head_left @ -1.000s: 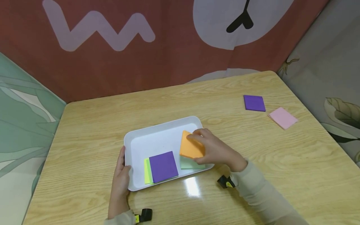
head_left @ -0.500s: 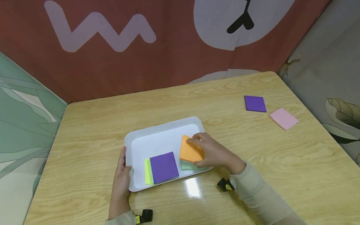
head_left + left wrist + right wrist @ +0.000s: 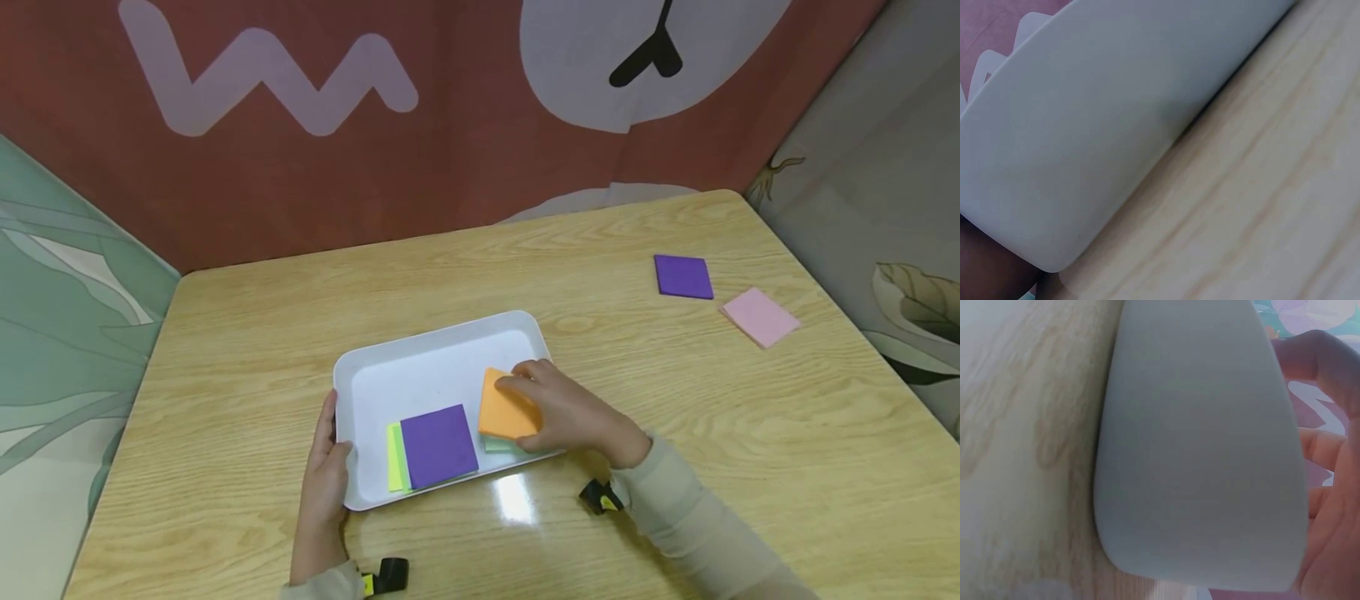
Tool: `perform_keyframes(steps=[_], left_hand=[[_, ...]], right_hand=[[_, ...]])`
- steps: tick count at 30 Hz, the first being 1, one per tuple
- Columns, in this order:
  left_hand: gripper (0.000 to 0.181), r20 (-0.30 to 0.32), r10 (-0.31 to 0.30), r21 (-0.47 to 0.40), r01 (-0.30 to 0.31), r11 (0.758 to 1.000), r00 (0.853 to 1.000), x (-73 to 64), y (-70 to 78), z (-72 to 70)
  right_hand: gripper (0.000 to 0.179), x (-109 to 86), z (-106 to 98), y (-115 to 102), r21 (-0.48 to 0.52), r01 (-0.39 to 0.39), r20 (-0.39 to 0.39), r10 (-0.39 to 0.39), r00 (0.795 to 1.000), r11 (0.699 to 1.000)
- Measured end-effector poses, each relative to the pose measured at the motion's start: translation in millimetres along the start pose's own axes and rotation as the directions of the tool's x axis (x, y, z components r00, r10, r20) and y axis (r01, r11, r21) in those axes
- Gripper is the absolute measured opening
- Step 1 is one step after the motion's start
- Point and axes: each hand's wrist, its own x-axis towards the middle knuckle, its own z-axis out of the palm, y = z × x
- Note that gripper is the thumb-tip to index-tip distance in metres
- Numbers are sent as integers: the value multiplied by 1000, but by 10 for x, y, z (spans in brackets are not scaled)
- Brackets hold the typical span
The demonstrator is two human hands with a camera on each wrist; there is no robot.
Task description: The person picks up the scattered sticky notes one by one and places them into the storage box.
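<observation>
A white tray (image 3: 416, 379) lies on the table. My left hand (image 3: 324, 475) grips its left end, thumb at the rim and fingers along the outer wall. Over the tray's right part, my right hand (image 3: 572, 417) holds an orange square pad (image 3: 504, 410) between thumb and fingers. Below it a pale green square (image 3: 498, 444) partly shows, the rest covered. To the left in the tray, a purple square (image 3: 438, 446) overlaps a green one (image 3: 405, 468) and a yellow one (image 3: 393, 458). In the right wrist view the tray's outer wall (image 3: 1204, 450) hides the orange pad.
At the far right of the wooden table (image 3: 285, 308) lie another purple square (image 3: 683, 276) and a pink square (image 3: 761, 317). A red printed cloth (image 3: 450, 167) stands behind the table's back edge.
My right hand has lowered the orange pad and brought it nearer to me, covering more of the pale green square. The left hand and the tray stay in place.
</observation>
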Motion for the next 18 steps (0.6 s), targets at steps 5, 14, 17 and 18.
perform_keyframes(steps=[5, 14, 17, 18], left_hand=[[68, -7, 11, 5, -11, 1000, 1000, 3, 20, -29], [68, 5, -4, -6, 4, 1000, 1000, 6, 4, 12], [68, -3, -1, 1, 1, 1000, 1000, 2, -3, 7], [68, -6, 1, -3, -1, 1000, 1000, 0, -4, 2]], right_hand=[[65, 50, 32, -1, -23, 36, 11, -35, 999, 999], [62, 21, 79, 17, -74, 45, 34, -43, 999, 996], [61, 26, 101, 22, -84, 58, 29, -56, 998, 995], [61, 33, 107, 19, -85, 63, 27, -61, 998, 994]])
